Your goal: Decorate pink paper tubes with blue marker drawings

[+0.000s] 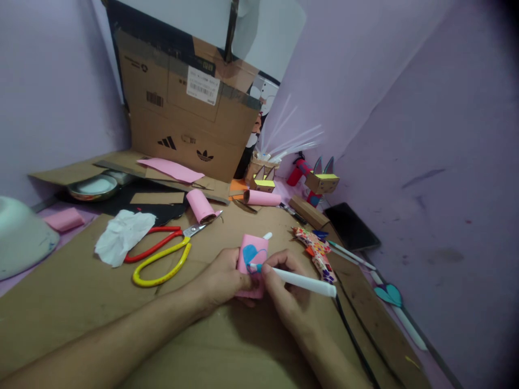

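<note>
My left hand (227,278) is wrapped round a pink paper-covered piece (258,241), with the thumb across its lower front. A blue heart (250,255) is drawn on it; the left half is filled with colour and the right half shows mostly as an outline. My right hand (286,286) grips a white felt-tip marker (310,282), its blue tip at the lower part of the heart. Behind the pink piece, a small white end pokes out at the top. Scissors (162,259) with red and yellow handles lie open left of my hands, beside a crumpled white tissue (124,235).
Pink tubes (200,206) lie beyond my hands. A hot glue gun (318,251) with a patterned body and its cable lie on the right, near a dark tablet (352,226). A cardboard box (182,113) stands at the back. A white bowl (24,237) sits far left.
</note>
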Demonstrator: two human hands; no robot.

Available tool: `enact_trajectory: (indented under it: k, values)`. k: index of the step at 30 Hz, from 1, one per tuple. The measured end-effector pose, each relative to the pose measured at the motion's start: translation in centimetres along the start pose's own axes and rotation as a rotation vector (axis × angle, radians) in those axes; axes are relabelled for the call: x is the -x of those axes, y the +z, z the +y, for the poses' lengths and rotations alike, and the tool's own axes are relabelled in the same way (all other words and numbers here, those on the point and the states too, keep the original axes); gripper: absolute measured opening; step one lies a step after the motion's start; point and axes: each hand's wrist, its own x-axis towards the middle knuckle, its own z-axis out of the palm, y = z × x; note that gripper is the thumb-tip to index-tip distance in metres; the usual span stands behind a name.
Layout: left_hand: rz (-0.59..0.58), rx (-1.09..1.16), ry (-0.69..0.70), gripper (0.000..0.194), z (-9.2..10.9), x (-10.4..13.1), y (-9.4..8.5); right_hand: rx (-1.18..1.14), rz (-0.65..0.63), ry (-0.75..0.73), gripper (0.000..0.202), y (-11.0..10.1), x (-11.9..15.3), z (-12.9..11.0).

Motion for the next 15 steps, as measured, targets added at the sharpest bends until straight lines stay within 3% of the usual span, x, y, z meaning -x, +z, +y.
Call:
enact_trajectory:
  k: [7,15]
  values:
    - [0.064,-0.010,-0.003,0.022,-0.20,-0.11,-0.10,0.096,0.125,-0.039,0.013,-0.52,-0.60,0.10]
    - [0.056,-0.010,0.003,0.022,0.01,-0.01,-0.05,0.070,0.140,-0.005,0.014,-0.62,-0.57,0.63]
